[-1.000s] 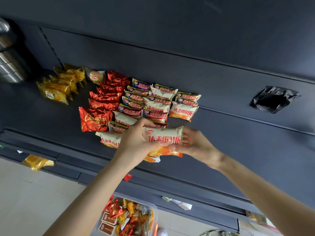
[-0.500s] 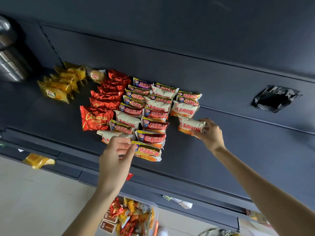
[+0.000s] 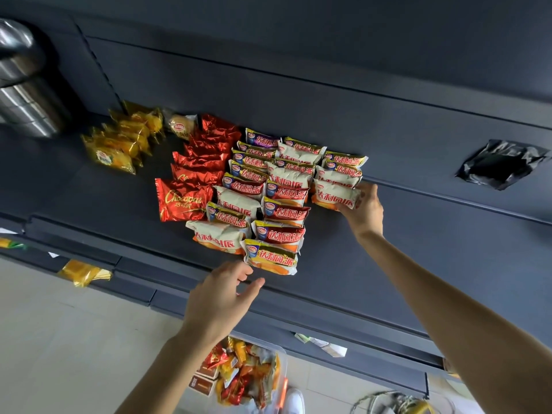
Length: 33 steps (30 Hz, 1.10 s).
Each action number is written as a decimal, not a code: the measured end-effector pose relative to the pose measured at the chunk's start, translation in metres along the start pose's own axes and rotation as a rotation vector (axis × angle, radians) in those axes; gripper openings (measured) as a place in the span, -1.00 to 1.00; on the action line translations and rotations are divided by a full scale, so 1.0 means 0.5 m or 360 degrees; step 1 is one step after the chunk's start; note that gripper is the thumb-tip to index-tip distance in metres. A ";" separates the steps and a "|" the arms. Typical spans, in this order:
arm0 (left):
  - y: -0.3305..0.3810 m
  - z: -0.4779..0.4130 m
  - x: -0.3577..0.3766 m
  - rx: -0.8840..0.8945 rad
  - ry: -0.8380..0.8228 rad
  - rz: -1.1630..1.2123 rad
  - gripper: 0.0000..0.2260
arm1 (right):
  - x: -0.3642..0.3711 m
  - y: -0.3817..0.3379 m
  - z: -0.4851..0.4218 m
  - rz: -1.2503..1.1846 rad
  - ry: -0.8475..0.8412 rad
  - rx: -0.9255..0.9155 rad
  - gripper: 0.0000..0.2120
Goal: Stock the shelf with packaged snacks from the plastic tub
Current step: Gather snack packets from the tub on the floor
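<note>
On the dark shelf (image 3: 388, 264) lie rows of snack packets: yellow ones (image 3: 119, 144) at the left, red foil ones (image 3: 185, 198) beside them, then several white-and-orange pie packets (image 3: 277, 210). My right hand (image 3: 363, 209) grips a white pie packet (image 3: 334, 195) at the front of the rightmost row, the packet resting on the shelf. Near the shelf's front edge my left hand (image 3: 221, 297) hovers with relaxed fingers, holding nothing, just short of the frontmost packet (image 3: 271, 258). The clear plastic tub (image 3: 280, 354) with mixed snacks stands on the floor below.
A shiny metal canister (image 3: 21, 85) stands at the shelf's far left. A crumpled black bag (image 3: 501, 165) lies at the back right. A yellow wrapper (image 3: 80, 271) and paper scraps (image 3: 322, 345) sit on lower ledges. Bare shelf surface stretches right of the packets.
My right hand carried the white pie packet from the front of the shelf back to the rightmost row and set it down. My left hand let go and drew back toward the shelf edge.
</note>
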<state>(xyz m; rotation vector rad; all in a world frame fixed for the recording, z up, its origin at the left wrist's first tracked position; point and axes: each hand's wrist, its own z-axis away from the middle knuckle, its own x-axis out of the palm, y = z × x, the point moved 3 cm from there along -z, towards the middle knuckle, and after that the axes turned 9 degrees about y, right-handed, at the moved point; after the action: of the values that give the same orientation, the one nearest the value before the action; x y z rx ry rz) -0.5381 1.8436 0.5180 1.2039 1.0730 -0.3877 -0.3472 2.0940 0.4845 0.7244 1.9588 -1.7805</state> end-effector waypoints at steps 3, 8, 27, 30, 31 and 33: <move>-0.013 0.002 -0.005 0.0036 -0.0064 -0.0124 -0.66 | 0.001 0.005 0.004 -0.0012 -0.0063 0.0038 -0.48; -0.035 0.020 -0.012 0.0043 -0.0265 -0.0304 -0.62 | -0.015 0.013 0.021 0.0111 -0.0129 0.0193 -0.28; -0.167 0.054 -0.096 0.0329 -0.0590 -0.0599 -0.61 | 0.024 -0.024 0.097 0.0754 -0.0314 -0.0094 -0.38; -0.146 0.041 -0.074 0.0349 -0.0541 -0.0598 -0.59 | 0.022 -0.018 0.083 0.0680 -0.0350 -0.0163 -0.40; -0.137 0.036 -0.068 0.0358 -0.0517 -0.0598 -0.59 | 0.019 -0.018 0.077 0.0644 -0.0346 -0.0168 -0.41; -0.122 0.029 -0.057 0.0357 -0.0486 -0.0593 -0.59 | 0.009 -0.020 0.066 0.0578 -0.0336 -0.0156 -0.45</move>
<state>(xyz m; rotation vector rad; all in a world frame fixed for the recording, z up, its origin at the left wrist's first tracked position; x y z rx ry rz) -0.5906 1.8006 0.5070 1.0922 1.0016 -0.9706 -0.3588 2.0612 0.4860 0.7679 1.6423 -1.4686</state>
